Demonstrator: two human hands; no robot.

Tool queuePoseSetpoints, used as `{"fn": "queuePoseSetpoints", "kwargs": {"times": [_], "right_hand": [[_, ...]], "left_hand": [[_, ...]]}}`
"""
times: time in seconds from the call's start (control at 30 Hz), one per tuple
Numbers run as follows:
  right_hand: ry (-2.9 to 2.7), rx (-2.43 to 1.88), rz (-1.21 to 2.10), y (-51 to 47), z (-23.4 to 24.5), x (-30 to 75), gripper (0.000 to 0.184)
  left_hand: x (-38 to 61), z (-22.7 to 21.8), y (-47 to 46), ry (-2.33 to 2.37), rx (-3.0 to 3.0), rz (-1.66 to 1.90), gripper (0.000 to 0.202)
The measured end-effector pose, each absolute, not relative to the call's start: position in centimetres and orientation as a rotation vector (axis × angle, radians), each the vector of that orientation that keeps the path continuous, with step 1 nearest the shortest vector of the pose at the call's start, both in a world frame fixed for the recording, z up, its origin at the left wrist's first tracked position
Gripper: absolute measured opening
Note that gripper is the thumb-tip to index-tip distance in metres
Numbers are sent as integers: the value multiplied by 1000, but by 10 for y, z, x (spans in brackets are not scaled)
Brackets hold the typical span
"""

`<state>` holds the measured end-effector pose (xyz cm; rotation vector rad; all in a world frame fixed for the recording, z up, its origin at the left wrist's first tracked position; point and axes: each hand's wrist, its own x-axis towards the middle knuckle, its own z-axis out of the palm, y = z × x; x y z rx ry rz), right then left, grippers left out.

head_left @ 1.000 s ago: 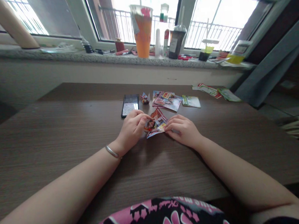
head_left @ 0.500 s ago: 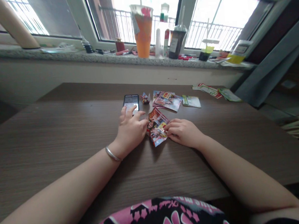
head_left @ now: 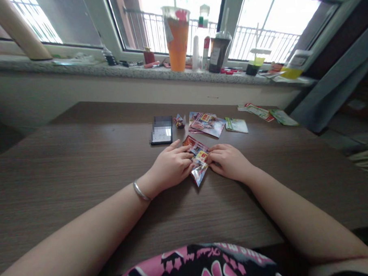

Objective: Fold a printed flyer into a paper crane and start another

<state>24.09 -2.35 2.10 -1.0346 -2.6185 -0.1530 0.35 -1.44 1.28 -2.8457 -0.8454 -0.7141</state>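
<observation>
A sheet of glossy printed paper (head_left: pixel 199 155), creased and partly folded to a point toward me, lies on the table between my hands. My left hand (head_left: pixel 173 163), with a silver bangle at the wrist, has its fingers on the paper's left side. At the right edge, my right hand (head_left: pixel 226 160) pinches the paper between thumb and fingers. Beyond my left hand lies a phone (head_left: pixel 162 133) with its screen lit. A small folded paper piece (head_left: pixel 179 121) stands beside the phone.
Printed leaflets (head_left: pixel 208 124) lie behind the paper, with a green-and-white packet (head_left: pixel 236 125) to their right. More colourful papers (head_left: pixel 259 111) sit at the table's back right. On the windowsill stand an orange drink cup (head_left: pixel 177 40), a dark cup (head_left: pixel 218 53) and several small items.
My left hand has moved off the phone, right and toward me, onto the paper. The paper's near point has shifted slightly right and closer. My right hand stays at its right edge.
</observation>
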Motion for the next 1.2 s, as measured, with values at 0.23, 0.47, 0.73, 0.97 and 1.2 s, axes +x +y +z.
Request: {"fn": "queuePoseSetpoints", "kwargs": {"times": [0.23, 0.47, 0.73, 0.97, 1.2], "right_hand": [[-2549, -1072, -127, -20, 18, 242, 13], [-2507, -1030, -42, -17, 12, 242, 13], [-2448, -1021, 224, -13, 8, 244, 11], [-2344, -1010, 205, -11, 8, 243, 5], [-2123, -1200, 152, -5, -8, 247, 15]], "left_hand": [[5, 15, -16, -658, -3064, -540, 27], [4, 13, -14, -636, -3135, -563, 25], [4, 13, -14, -614, -3155, -627, 24], [4, 14, -13, -544, -3175, -651, 27], [3, 13, -14, -538, -3201, -600, 36]]}}
